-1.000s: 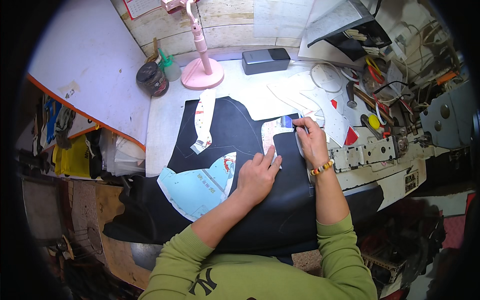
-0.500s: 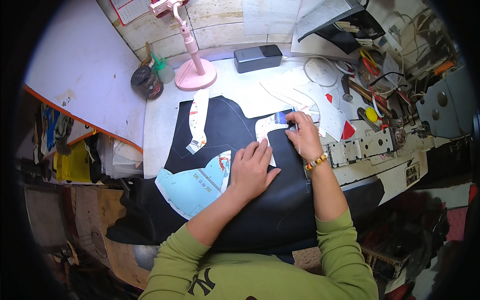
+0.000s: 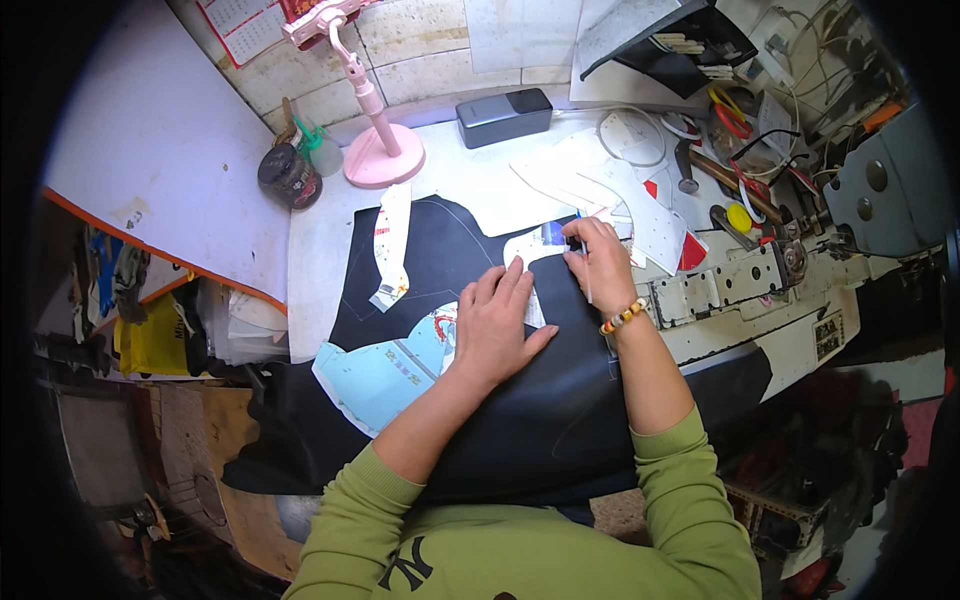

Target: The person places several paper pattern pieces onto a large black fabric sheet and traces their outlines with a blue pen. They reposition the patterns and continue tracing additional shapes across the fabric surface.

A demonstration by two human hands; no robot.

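A black leather-like sheet (image 3: 450, 225) spreads over the worktop and hangs past its near edge. My left hand (image 3: 492, 325) lies flat with fingers spread, pressing on a small white pattern piece (image 3: 522, 247) and the black material beside it. At that piece's far right end, my right hand (image 3: 605, 265) is closed around a slim pen (image 3: 588, 292), its point hidden by my fingers. To the left of my left hand rests a light blue pattern piece (image 3: 375, 378), partly under my forearm. Beyond it lies a narrow white pattern piece (image 3: 393, 240).
A pink stand (image 3: 383, 155), a dark jar (image 3: 290, 177) and a grey-black box (image 3: 504, 117) line the back. White paper patterns (image 3: 655, 225) and a hammer (image 3: 687, 168) lie at the right, near a sewing machine (image 3: 728, 280). A white panel (image 3: 150, 150) borders the left side.
My left hand has slid slightly farther forward along the white pattern piece. My right hand keeps nearly the same place with the pen. The whole view has shifted a little.
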